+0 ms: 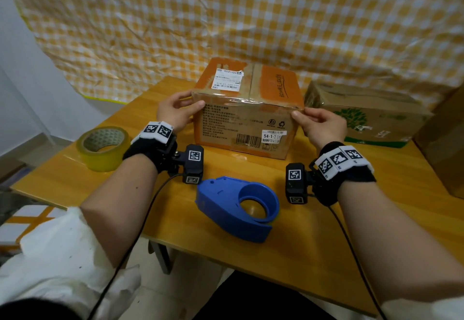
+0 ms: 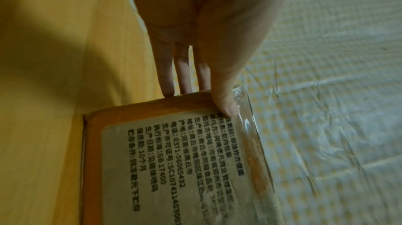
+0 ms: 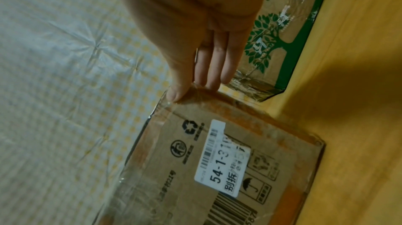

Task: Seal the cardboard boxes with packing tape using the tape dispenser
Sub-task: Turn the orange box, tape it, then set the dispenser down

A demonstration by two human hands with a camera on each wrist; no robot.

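Orange box [image 1: 247, 108] stood mid-table, clear tape already along its front top edge; left hand [image 1: 175, 111] and right hand [image 1: 322, 125] pinched its corners, pressing tape. Blue tape dispenser [image 1: 237, 208] lay empty, the tape roll [image 1: 104, 147] apart; green-printed box [image 1: 369, 116] apparently remained.

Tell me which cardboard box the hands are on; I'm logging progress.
The orange box with white shipping labels, centre table: left hand and right hand hold its top front corners. The green-tree box sits untouched.
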